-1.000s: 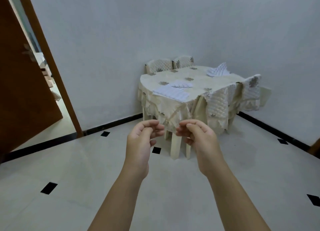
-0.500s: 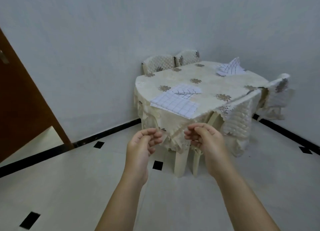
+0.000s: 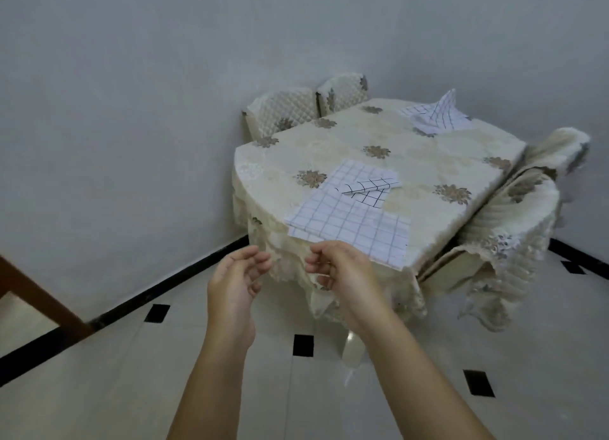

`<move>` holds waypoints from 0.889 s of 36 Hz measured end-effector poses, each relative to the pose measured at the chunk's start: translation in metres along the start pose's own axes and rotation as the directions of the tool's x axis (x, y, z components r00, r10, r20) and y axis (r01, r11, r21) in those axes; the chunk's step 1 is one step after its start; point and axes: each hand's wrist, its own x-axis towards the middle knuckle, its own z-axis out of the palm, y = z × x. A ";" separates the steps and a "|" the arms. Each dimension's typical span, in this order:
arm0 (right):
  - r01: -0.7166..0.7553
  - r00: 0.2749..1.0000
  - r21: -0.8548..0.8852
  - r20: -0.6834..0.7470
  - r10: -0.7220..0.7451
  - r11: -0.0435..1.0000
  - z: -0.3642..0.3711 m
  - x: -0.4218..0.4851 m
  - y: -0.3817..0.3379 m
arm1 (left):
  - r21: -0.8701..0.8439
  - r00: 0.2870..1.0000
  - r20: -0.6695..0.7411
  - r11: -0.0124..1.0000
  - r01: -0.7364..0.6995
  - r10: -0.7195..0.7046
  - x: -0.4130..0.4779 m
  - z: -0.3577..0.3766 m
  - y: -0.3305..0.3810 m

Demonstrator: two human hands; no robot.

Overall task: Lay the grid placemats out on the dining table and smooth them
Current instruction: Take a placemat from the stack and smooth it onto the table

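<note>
1. Floor (image 3: 99, 390) runs broad and pale from the black skirting to the table (image 3: 428, 162), which stands in the corner.
2. Chairs (image 3: 514, 209) are tucked tight along its right and far sides; the cloth hangs over the near edge.
3. Near mat (image 3: 349, 225) lies flat, one corner past that edge. A second mat (image 3: 359, 177), partly folded over, touches it behind. A third mat (image 3: 431, 116) sits crumpled at the far side (one corner standing up).
4. Left hand (image 3: 234, 284) and right hand (image 3: 342, 278) hover side by side just short of the near edge, a small gap between them, fingers loosely curled, gripping nothing.
</note>
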 end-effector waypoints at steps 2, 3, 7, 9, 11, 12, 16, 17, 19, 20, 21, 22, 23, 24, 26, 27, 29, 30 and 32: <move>0.011 0.999 -0.019 0.032 -0.010 1.000 0.019 0.026 -0.006 | 0.023 1.000 0.029 1.000 0.001 -0.001 0.035 0.008 0.009; 0.018 0.999 -0.026 0.031 -0.017 1.000 0.023 0.036 -0.009 | 0.031 0.999 0.047 1.000 0.005 -0.006 0.049 0.012 0.012; 0.000 0.996 -0.029 -0.085 -0.002 1.000 0.018 0.077 -0.014 | 0.089 0.991 0.125 0.995 0.042 -0.053 0.099 0.035 0.012; -0.026 0.988 -0.013 -0.155 0.023 1.000 0.006 0.094 -0.012 | 0.115 0.981 0.175 0.991 0.065 -0.085 0.114 0.048 0.007; -0.036 0.973 0.007 -0.227 0.036 0.999 -0.007 0.112 -0.010 | 0.151 0.966 0.225 0.984 0.093 -0.125 0.130 0.063 0.000; -0.040 0.965 0.016 -0.260 0.042 0.999 -0.013 0.122 -0.010 | 0.168 0.959 0.242 0.980 0.106 -0.145 0.139 0.071 -0.004; -0.052 0.938 0.034 -0.342 0.060 0.998 -0.033 0.165 -0.010 | 0.237 0.940 0.278 0.962 0.133 -0.199 0.180 0.105 -0.018; -0.051 0.935 0.034 -0.349 0.060 0.998 -0.038 0.177 -0.010 | 0.254 0.935 0.288 0.958 0.135 -0.208 0.190 0.114 -0.022; -0.049 0.932 0.032 -0.358 0.057 0.998 -0.048 0.203 -0.011 | 0.293 0.923 0.312 0.947 0.131 -0.225 0.212 0.132 -0.030; -0.052 0.929 0.031 -0.366 0.059 0.998 -0.053 0.216 -0.011 | 0.319 0.918 0.321 0.939 0.127 -0.233 0.223 0.142 -0.034; -0.064 0.923 0.033 -0.377 0.071 0.997 -0.059 0.229 -0.011 | 0.348 0.914 0.324 0.929 0.125 -0.245 0.235 0.151 -0.037; -0.083 0.916 0.037 -0.391 0.091 0.996 -0.066 0.241 -0.010 | 0.378 0.912 0.320 0.917 0.126 -0.257 0.246 0.160 -0.040; -0.107 0.907 0.046 -0.404 0.117 0.993 -0.074 0.253 -0.010 | 0.406 0.910 0.314 0.905 0.129 -0.270 0.258 0.169 -0.043; -0.131 0.898 0.058 -0.415 0.143 0.990 -0.082 0.261 -0.009 | 0.434 0.908 0.309 0.892 0.129 -0.282 0.267 0.176 -0.046; -0.173 0.878 0.088 -0.437 0.194 0.981 -0.100 0.279 -0.008 | 0.486 0.903 0.304 0.865 0.126 -0.302 0.287 0.192 -0.053; -0.184 0.868 0.098 -0.450 0.209 0.978 -0.109 0.288 -0.007 | 0.504 0.901 0.301 0.854 0.127 -0.312 0.296 0.200 -0.057; -0.197 0.847 0.105 -0.483 0.223 0.975 -0.126 0.305 -0.005 | 0.523 0.898 0.293 0.841 0.138 -0.329 0.313 0.215 -0.067; -0.201 0.837 0.104 -0.498 0.226 0.974 -0.133 0.313 -0.004 | 0.530 0.898 0.290 0.837 0.137 -0.331 0.320 0.222 -0.073; -0.216 0.822 0.099 -0.518 0.235 0.971 -0.145 0.328 -0.001 | 0.555 0.897 0.292 0.823 0.125 -0.333 0.331 0.234 -0.084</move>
